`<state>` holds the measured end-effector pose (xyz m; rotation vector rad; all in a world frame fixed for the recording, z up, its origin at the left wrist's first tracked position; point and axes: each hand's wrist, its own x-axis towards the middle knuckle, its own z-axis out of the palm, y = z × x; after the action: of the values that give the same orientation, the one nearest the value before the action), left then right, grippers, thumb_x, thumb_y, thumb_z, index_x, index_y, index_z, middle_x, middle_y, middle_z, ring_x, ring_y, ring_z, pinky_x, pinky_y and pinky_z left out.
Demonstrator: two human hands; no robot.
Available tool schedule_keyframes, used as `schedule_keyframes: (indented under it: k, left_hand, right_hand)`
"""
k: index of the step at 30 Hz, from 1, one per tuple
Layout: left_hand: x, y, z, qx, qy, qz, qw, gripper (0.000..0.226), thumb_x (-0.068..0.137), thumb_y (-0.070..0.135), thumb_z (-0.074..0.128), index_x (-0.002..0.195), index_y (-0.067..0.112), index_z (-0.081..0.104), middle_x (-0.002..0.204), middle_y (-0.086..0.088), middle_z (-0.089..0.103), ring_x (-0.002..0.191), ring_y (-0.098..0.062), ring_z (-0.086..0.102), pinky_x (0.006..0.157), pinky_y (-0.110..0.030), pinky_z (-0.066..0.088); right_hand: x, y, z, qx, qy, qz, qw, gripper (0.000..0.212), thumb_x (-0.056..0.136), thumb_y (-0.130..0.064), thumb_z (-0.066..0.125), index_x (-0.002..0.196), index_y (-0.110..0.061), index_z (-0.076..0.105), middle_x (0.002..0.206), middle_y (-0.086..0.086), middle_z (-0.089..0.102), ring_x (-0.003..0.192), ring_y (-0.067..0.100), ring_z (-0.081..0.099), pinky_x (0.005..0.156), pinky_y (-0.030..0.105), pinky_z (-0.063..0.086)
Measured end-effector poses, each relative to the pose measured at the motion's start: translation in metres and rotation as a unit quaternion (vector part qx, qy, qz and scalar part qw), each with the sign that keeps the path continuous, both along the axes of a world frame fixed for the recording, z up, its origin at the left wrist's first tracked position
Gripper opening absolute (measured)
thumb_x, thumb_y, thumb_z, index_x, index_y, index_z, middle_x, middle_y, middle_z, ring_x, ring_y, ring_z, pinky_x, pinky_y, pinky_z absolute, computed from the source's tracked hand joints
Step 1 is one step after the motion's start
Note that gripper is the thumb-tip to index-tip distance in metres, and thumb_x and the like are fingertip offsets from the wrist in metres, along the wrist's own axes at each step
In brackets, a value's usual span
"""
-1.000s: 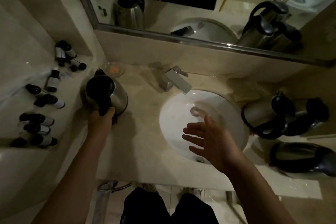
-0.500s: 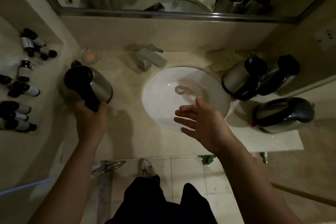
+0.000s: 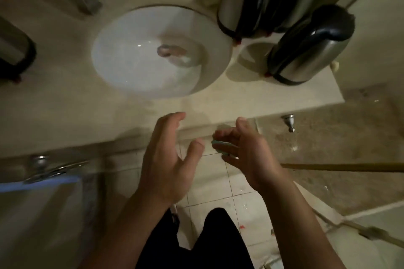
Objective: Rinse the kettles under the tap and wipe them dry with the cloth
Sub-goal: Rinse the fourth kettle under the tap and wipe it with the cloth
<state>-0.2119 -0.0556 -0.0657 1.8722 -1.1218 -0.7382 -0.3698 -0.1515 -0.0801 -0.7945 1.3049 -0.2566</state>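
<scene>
The head view looked steeply down on the beige stone counter [image 3: 65,98], where half a second before it had still taken in the mirror and tap. The round white basin [image 3: 135,54] sat dry-looking in the middle. To its right stood three steel kettles with black handles and lids, two at the back wall [image 3: 258,0] and one nearer the counter's corner [image 3: 310,43]. At the far left edge only a part of the steel kettle with the black base [image 3: 15,50] showed, standing on the counter.

That last kettle marked the change: the left hand [image 3: 168,159], which had gripped its handle a moment earlier, had let go and now hung in front of the counter edge, fingers loosely spread and empty. The right hand [image 3: 247,150] had dropped from over the basin to beside it, palm turned inward, also empty. A small green thing [image 3: 220,145] showed behind its fingers, apparently on the floor; what it was could not be told. No cloth was clearly visible. Judging from this, one kettle was set aside, and the person was likely looking for the next thing.
</scene>
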Motion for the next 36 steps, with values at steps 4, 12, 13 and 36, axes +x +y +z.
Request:
schedule_keyframes:
  k: [4,12,13,36]
  left_hand:
    - [-0.038,0.001,-0.083,-0.030,0.021,-0.131,0.991,0.062,0.090,0.058,0.044,0.143,0.026,0.045,0.139,0.014,0.053,0.129,-0.004,0.051,0.099,-0.024,0.042]
    - [-0.074,-0.025,-0.302,-0.014,-0.045,-0.313,0.949,0.066,0.089,0.064,0.043,0.150,0.037,0.038,0.157,0.019,0.035,0.144,0.001,0.032,0.109,-0.024,0.033]
    - [-0.079,-0.031,-0.328,-0.004,-0.058,-0.319,0.946,0.065,0.089,0.065,0.042,0.149,0.041,0.036,0.156,0.025,0.032,0.143,0.006,0.030,0.108,-0.021,0.033]
    - [-0.105,-0.055,-0.425,0.122,-0.222,-0.290,0.923,0.064,0.087,0.075,0.021,0.146,0.063,-0.002,0.162,0.035,0.000,0.147,0.005,0.014,0.121,-0.039,0.022]
  right_hand:
    - [-0.042,-0.002,-0.100,-0.035,0.065,0.017,0.997,0.073,0.109,-0.057,0.017,0.103,-0.015,0.077,0.117,0.004,0.077,0.114,0.019,0.069,0.111,0.046,0.045]
    - [-0.092,-0.013,-0.341,-0.034,0.126,0.096,0.987,0.084,0.103,-0.071,0.012,0.130,-0.014,0.067,0.131,0.000,0.066,0.116,0.016,0.058,0.079,0.026,0.040]
    - [-0.094,-0.020,-0.377,-0.043,0.134,0.109,0.984,0.082,0.103,-0.072,0.016,0.134,-0.014,0.065,0.130,0.001,0.065,0.115,0.017,0.058,0.080,0.026,0.041]
    - [-0.132,-0.076,-0.800,-0.100,0.330,0.127,0.930,0.038,0.094,-0.039,0.059,0.129,-0.026,0.056,0.136,0.010,0.062,0.123,0.029,0.058,0.109,0.056,0.047]
